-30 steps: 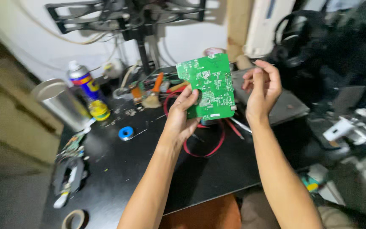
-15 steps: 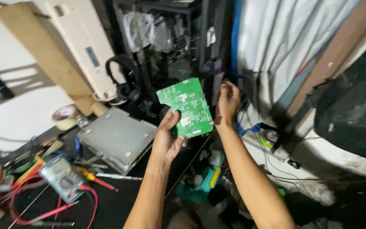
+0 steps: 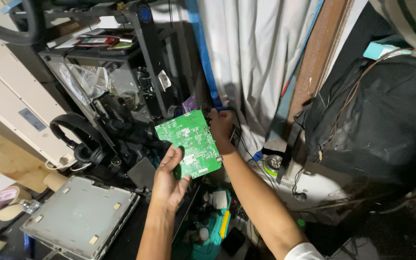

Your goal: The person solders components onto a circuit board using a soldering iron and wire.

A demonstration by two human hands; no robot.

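1. While both hands hold it in the air, the green circuit board (image 3: 188, 143) sits at mid-frame, clear of the table (image 3: 136, 236), in front of the black equipment rack (image 3: 136, 72).
2. Left hand (image 3: 169, 180): below the board, palm up, thumb laid across the lower face, fingers (image 3: 164, 161) wrapped behind the lower-left edge. Fingers closed on the board.
3. Right hand (image 3: 221, 131): at the board's upper-right edge, mostly hidden behind it. It grips that edge; the exact pinch cannot be made out.
4. Key relation: the board lies between the two hands, left hand below and left, right hand above and right. Both touch it; the left hand carries more of its face.
5. Orientation: the long axis runs from upper left to lower right in the view. The flat solder-side face is tilted toward the camera, with a white label patch near the lower end.
6. Pointing: the upper short edge aims toward the rack, the lower short edge toward the wearer's body.
7. Surroundings: black headphones (image 3: 80, 139) hang left of the board; a grey metal cover plate (image 3: 80, 216) lies on the table at lower left; a tape roll (image 3: 3, 200) sits at the far left edge; a white curtain (image 3: 251, 62) hangs behind the right hand.
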